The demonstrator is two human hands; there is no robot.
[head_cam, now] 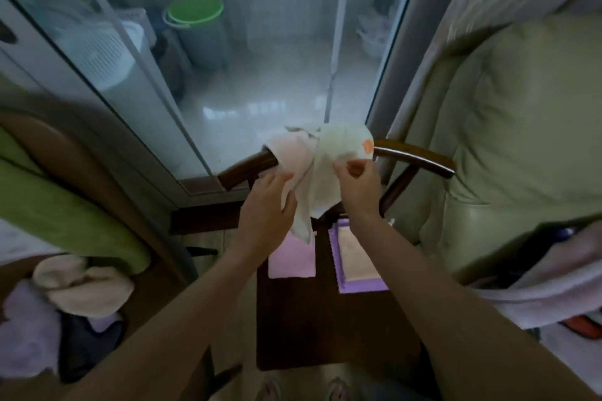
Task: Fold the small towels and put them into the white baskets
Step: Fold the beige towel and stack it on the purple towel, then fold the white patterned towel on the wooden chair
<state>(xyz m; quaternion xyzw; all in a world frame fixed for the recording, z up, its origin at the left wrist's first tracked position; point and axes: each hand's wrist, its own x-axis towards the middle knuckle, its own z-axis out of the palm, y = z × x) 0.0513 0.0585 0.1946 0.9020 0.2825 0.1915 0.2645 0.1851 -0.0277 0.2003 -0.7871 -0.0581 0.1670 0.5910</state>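
Step in hand, by judgement: pickup of unfolded towels off chair back; folding not yet begun.
White towel [329, 169]: draped over wooden chair rail [413, 153]; edge pinched betw. thumb and fingers of right hand [356, 185].
Pink towel [293, 159]: beside it on rail, under the curled fingers of left hand [267, 205]; grip appears closed on it.
Folded towels [291, 259], [356, 259]: on chair seat below fingers.
White baskets: not identified w/ certainty.
Next move, judged: lift clear of rail, spread flat, align corners.

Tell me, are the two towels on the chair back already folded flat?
No. The pink towel and the pale green towel hang crumpled over the chair back, with the left hand and right hand gripping them.
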